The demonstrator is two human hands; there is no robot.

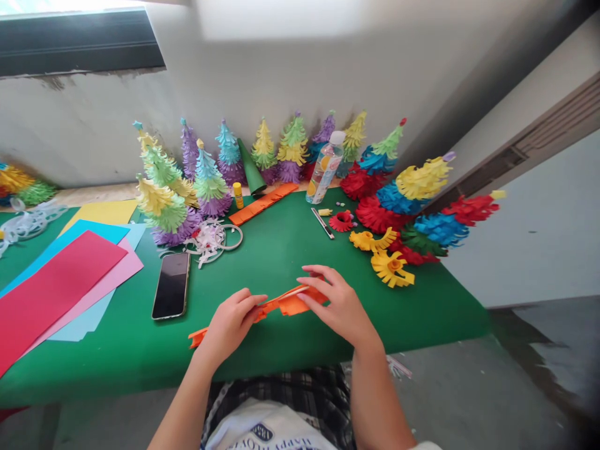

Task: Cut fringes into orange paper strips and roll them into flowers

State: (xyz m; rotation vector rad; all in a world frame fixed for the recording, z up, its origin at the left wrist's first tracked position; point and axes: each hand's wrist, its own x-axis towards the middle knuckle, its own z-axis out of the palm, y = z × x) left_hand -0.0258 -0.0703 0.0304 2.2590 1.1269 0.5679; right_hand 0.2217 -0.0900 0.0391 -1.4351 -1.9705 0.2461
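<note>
A long strip of orange paper [291,304], folded and cut along one edge, is held just above the green table near its front edge. My left hand [234,322] pinches the strip around its middle, and its left end sticks out past my wrist. At the strip's right end, my right hand [335,300] grips it between thumb and fingers. A thin pale edge, perhaps tape or a stick, shows along the paper by the right fingers; I cannot tell which. Farther back lies another orange fringed strip [264,204], beside a yellow glue stick [238,195] and a green paper cone [252,169].
Several fringed paper trees [209,181] line the back and right. A phone [171,286] lies left of my hands, with white paper scraps [209,240] behind it. Coloured sheets [65,281] cover the left. A bottle [324,169], a utility knife [322,224] and yellow curls [392,269] sit right.
</note>
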